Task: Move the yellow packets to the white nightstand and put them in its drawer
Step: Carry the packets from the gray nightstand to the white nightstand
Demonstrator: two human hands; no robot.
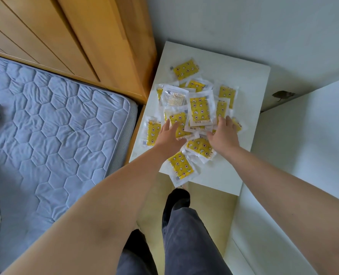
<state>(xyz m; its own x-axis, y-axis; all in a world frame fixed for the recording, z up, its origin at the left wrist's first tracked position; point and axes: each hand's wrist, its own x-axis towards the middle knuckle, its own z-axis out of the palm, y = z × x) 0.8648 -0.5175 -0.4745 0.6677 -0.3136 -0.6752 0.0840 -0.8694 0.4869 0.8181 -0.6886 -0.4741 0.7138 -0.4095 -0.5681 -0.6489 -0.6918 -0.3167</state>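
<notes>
Surface: flat top of the white nightstand (244,86), seen from above. Behind it is a pale wall (244,26). To its left stand wooden panelling (65,36) and a quilted blue-grey mattress (55,126). To its right is a white panel (303,145), and in front of it pale flooring (210,205).

Count: the yellow packets (200,110) lie in one loose pile on the nightstand top. I count at least twelve, one of them pale side up. One sits apart toward the wall, and one overhangs the near edge. Two hands are in view.

Grip: the left hand (169,134) lies on the pile's left side with fingers straight and spread. The right hand (223,132) rests on its right side, fingers extended. Neither hand grasps anything.

Unclear: overlaps and the hands cover some packets, so the count is a minimum. The nightstand's front face is out of sight. I cannot identify the dark mark (282,95) on the wall to its right.
</notes>
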